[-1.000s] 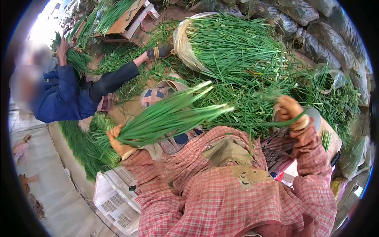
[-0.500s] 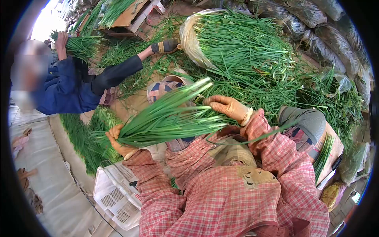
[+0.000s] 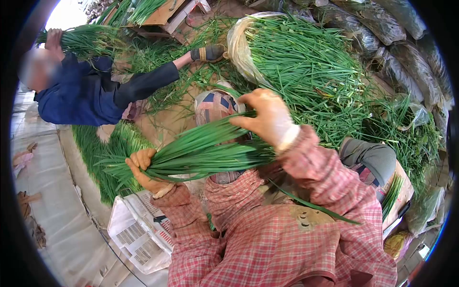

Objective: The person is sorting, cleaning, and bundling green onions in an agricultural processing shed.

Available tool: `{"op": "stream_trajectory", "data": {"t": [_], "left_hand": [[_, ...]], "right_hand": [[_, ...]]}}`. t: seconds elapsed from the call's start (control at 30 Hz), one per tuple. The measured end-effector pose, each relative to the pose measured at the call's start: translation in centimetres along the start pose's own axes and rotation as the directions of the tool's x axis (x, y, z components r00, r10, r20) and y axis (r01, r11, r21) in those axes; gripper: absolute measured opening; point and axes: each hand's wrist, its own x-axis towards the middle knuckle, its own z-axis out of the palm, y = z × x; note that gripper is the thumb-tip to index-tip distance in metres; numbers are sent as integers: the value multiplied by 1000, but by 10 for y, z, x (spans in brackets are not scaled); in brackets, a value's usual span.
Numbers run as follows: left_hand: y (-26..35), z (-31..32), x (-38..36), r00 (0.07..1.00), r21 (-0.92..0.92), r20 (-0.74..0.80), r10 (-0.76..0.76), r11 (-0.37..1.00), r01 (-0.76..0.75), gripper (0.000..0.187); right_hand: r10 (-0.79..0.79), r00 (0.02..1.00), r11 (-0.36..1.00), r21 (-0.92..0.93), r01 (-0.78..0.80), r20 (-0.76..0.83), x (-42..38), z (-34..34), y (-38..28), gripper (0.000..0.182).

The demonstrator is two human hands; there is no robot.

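My left hand (image 3: 143,167), in an orange glove, is closed round the leafy end of a bunch of garlic chives (image 3: 201,150). The bunch lies across in front of me, its other end running right, behind my right hand. Above that end is my gloved right hand (image 3: 267,117), thumb and fingers apart in a C shape; a light touch on the leaves cannot be ruled out. A single long chive leaf (image 3: 315,205) slants over my checked clothes below my right wrist.
A large heap of chives (image 3: 301,62) spills from a plastic sack ahead. Trimmed chives (image 3: 91,162) lie at left, beside a white plastic crate (image 3: 136,232). A co-worker (image 3: 81,95) sits at upper left, one leg stretched toward the sack. Wrapped bundles (image 3: 401,62) are stacked at right.
My right hand has lifted and its fingers have spread from the chives' pale ends. A loose leaf has dropped toward my lap. The co-worker's hand with chives has moved up and left.
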Motion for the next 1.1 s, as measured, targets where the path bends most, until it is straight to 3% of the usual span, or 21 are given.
{"op": "stream_trajectory", "data": {"t": [0.13, 0.17, 0.2, 0.27, 0.33, 0.43, 0.47, 0.5, 0.53, 0.6, 0.7, 0.73, 0.8, 0.83, 0.87, 0.9, 0.93, 0.97, 1.0, 1.07, 1.1], "left_hand": [[1, 11, -6, 988, 183, 150, 27, 982, -54, 32], [0, 12, -7, 988, 222, 144, 47, 972, -79, 31], [-3, 13, -8, 989, 261, 137, 62, 961, -97, 31], [-7, 13, -7, 991, 307, 112, 75, 946, -106, 30], [-9, 12, -7, 992, 318, 72, 103, 940, -121, 30], [-4, 3, -7, 994, 256, 72, 83, 962, -98, 29], [-3, 2, -9, 994, 252, 65, 89, 962, -103, 29], [-3, 2, -10, 994, 248, 61, 86, 964, -98, 29], [-5, 2, -9, 995, 240, 61, 81, 966, -94, 28], [-8, 4, -9, 995, 245, 70, 76, 965, -91, 28], [-7, 10, -10, 991, 293, -14, 130, 948, -120, 28], [-8, 13, -10, 985, 313, -60, 161, 940, -134, 28], [-16, 21, -10, 937, 330, -233, 261, 927, -176, 30], [-20, 24, -10, 900, 340, -317, 301, 921, -188, 31], [-14, 9, -10, 949, 208, -252, 188, 969, -137, 31], [-2, -19, -8, 982, 73, -170, 85, 995, -73, 32], [5, -37, -8, 997, -56, -73, -4, 998, 0, 32], [5, -42, -8, 998, -80, -57, -33, 996, 28, 34], [5, -45, -8, 997, -102, -38, -61, 993, 57, 35], [1, -42, -6, 997, -97, -32, -73, 993, 70, 37], [-2, -34, -3, 997, -70, -45, -58, 996, 54, 37]], "right_hand": [[-114, 987, 989, 110, 101, 116, -8, 10, -15, 14], [-171, 977, 919, 378, 111, 127, -16, 5, -25, 14], [-219, 968, 781, 616, 99, 122, -26, 0, -35, 14], [-284, 848, 395, 860, -323, 449, -50, -35, -58, 15], [-721, 674, 14, 976, -217, 160, -56, -65, -51, 14], [-464, 742, 588, 795, -152, 485, -64, -99, -5, 21], [-336, 769, 738, 660, -144, 544, -62, -102, 5, 24], [-154, 889, 943, 334, 1, 431, -50, -90, 9, 29], [-36, 973, 996, -76, 55, 229, -35, -70, 13, 33], [-126, 988, 986, -98, 134, 84, -22, -28, 25, 26], [-61, 981, 960, 280, 7, 184, -21, 5, 38, 19], [65, 974, 853, 494, -167, 216, -21, -1, 37, 17], [269, 890, 431, 781, -453, 368, -26, -20, 41, 16], [261, 874, 14, 903, -429, 411, -33, -30, 50, 15], [212, 840, -251, 858, -448, 500, -40, -53, 61, 12], [212, 818, -242, 839, -487, 536, -47, -77, 75, 13], [289, 826, -67, 871, -486, 483, -54, -96, 91, 14], [456, 798, 157, 847, -508, 394, -60, -108, 103, 13], [508, 768, 518, 574, -634, 391, -65, -118, 135, 18], [300, 901, 901, 215, -375, 314, -40, -115, 140, 27], [183, 932, 981, 2, -193, 312, -25, -112, 134, 34]]}}
